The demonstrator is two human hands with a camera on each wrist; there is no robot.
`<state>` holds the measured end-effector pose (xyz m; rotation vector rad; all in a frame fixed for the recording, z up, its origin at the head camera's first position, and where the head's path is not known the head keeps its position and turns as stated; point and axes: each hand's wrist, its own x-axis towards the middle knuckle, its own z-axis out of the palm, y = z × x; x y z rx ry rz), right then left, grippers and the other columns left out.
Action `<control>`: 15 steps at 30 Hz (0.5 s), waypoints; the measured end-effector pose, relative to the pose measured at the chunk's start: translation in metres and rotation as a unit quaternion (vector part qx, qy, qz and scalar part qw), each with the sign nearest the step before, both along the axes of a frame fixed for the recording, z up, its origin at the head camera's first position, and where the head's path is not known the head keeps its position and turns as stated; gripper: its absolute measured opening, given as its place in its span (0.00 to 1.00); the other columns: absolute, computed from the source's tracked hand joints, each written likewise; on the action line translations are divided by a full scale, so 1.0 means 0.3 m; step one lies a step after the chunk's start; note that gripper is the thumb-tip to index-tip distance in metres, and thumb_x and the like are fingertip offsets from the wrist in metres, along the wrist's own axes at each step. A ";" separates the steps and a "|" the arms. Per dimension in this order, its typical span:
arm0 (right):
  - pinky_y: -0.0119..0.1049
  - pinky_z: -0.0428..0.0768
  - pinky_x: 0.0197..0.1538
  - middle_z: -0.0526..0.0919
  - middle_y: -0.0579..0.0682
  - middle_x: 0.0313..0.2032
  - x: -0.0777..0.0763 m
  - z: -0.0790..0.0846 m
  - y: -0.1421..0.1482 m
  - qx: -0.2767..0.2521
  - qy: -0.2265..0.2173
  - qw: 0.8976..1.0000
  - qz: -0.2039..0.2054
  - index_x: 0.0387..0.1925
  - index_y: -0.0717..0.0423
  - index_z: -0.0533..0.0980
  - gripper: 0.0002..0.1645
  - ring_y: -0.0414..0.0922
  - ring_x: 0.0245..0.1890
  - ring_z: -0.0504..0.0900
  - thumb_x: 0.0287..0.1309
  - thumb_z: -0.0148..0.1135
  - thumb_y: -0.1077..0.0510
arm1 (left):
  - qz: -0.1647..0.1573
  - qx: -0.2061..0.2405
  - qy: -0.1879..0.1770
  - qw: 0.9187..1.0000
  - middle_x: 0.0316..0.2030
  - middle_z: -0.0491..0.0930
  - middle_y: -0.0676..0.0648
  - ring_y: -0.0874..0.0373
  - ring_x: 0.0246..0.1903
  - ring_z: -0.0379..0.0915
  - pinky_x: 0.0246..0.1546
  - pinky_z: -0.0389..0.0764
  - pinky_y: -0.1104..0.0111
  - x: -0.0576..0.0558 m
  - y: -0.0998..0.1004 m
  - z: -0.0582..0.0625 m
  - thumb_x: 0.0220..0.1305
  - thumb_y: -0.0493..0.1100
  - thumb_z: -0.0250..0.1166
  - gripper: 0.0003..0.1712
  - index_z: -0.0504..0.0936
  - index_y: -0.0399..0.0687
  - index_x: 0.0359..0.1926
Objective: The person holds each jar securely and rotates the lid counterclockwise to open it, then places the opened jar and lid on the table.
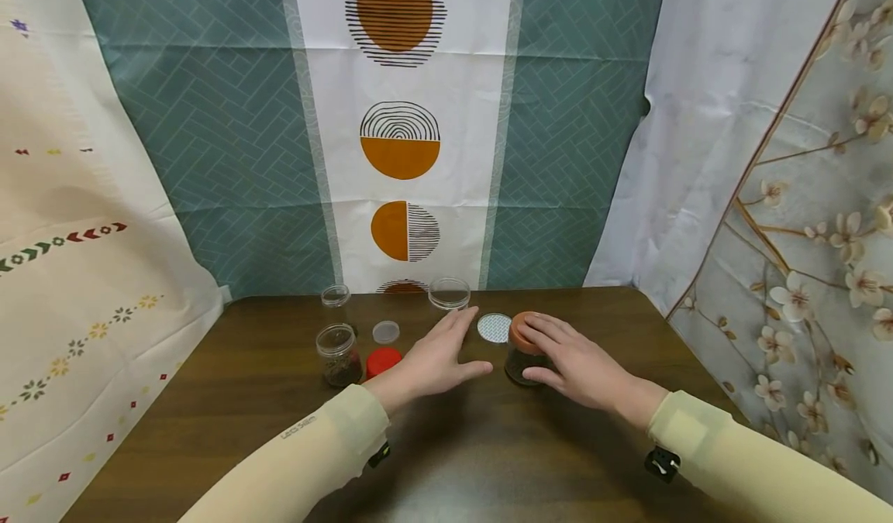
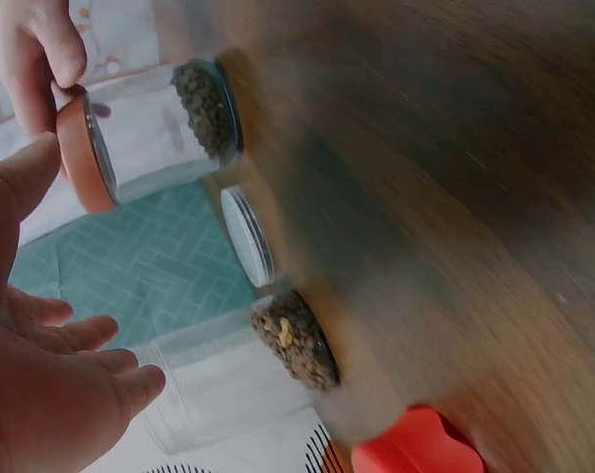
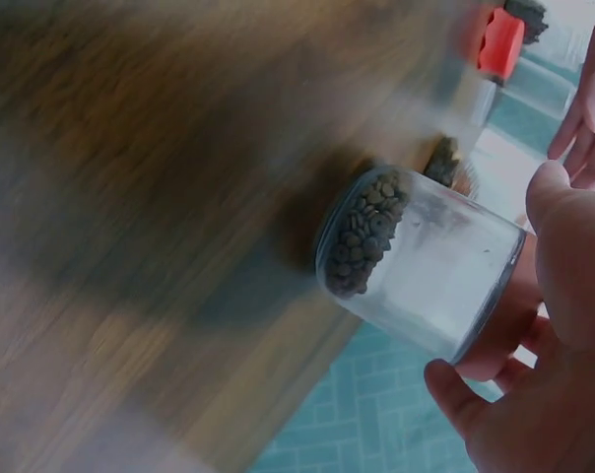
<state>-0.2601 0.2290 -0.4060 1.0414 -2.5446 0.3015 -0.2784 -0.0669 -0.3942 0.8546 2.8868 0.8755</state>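
Note:
A glass jar (image 3: 430, 261) with an orange lid (image 1: 519, 331) stands upright on the table, dark pellets covering its bottom. My right hand (image 1: 579, 364) grips it at the lid, fingers over the top and thumb down at the near side. To the left, my left hand (image 1: 434, 359) holds nothing; its fingers are extended and the thumb points toward the orange-lidded jar. Beyond the left fingertips is a lidless clear jar (image 1: 449, 294), mostly hidden by that hand in the head view; brown bits (image 2: 296, 340) lie in its bottom.
A pale patterned disc-shaped lid (image 1: 494, 328) lies between the hands, farther back. Left of the left forearm are a red lid (image 1: 384, 359), a small clear lid (image 1: 386, 332), an open jar with dark contents (image 1: 339, 356) and another clear jar (image 1: 336, 298). Curtains (image 1: 572, 159) hang behind the table.

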 end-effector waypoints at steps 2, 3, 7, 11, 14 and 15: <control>0.62 0.76 0.69 0.71 0.63 0.77 0.006 0.000 -0.014 0.002 -0.004 1.000 0.007 0.78 0.62 0.72 0.44 0.64 0.77 0.70 0.71 0.75 0.44 | 0.003 0.000 -0.003 1.000 0.86 0.57 0.45 0.45 0.86 0.47 0.77 0.64 0.39 0.003 -0.019 -0.004 0.70 0.63 0.76 0.59 0.54 0.50 0.89; 0.62 0.77 0.69 0.71 0.63 0.77 0.009 0.000 -0.022 0.002 -0.005 1.000 0.012 0.78 0.62 0.72 0.45 0.64 0.77 0.70 0.71 0.75 0.44 | 0.003 0.000 -0.003 1.000 0.86 0.57 0.44 0.44 0.86 0.47 0.77 0.64 0.39 0.004 -0.029 -0.007 0.70 0.63 0.77 0.59 0.54 0.49 0.89; 0.60 0.76 0.70 0.70 0.62 0.79 0.015 0.002 -0.054 0.007 -0.018 1.000 0.024 0.79 0.61 0.71 0.46 0.63 0.79 0.68 0.71 0.75 0.42 | 0.010 0.000 -0.006 1.000 0.85 0.58 0.43 0.42 0.86 0.46 0.77 0.64 0.39 0.009 -0.068 -0.015 0.70 0.63 0.77 0.59 0.55 0.48 0.89; 0.59 0.75 0.72 0.69 0.61 0.79 0.017 0.006 -0.087 0.008 -0.026 0.999 0.034 0.80 0.60 0.70 0.47 0.62 0.80 0.66 0.70 0.77 0.43 | 0.018 -0.003 -0.002 1.000 0.85 0.59 0.41 0.42 0.86 0.46 0.78 0.62 0.40 0.014 -0.100 -0.019 0.70 0.63 0.76 0.59 0.55 0.47 0.88; 0.58 0.74 0.73 0.69 0.60 0.79 0.017 0.005 -0.113 0.011 -0.030 0.999 0.042 0.81 0.60 0.69 0.47 0.62 0.80 0.66 0.71 0.76 0.43 | 0.020 -0.004 -0.001 1.000 0.85 0.59 0.41 0.42 0.86 0.46 0.79 0.60 0.41 0.018 -0.119 -0.023 0.71 0.62 0.76 0.59 0.55 0.46 0.88; 0.58 0.74 0.73 0.69 0.60 0.80 0.018 0.004 -0.123 0.013 -0.033 0.998 0.045 0.81 0.60 0.69 0.47 0.62 0.80 0.65 0.71 0.75 0.42 | 0.020 -0.005 -0.002 1.000 0.85 0.59 0.41 0.43 0.86 0.46 0.80 0.59 0.42 0.019 -0.124 -0.025 0.71 0.62 0.76 0.58 0.55 0.46 0.88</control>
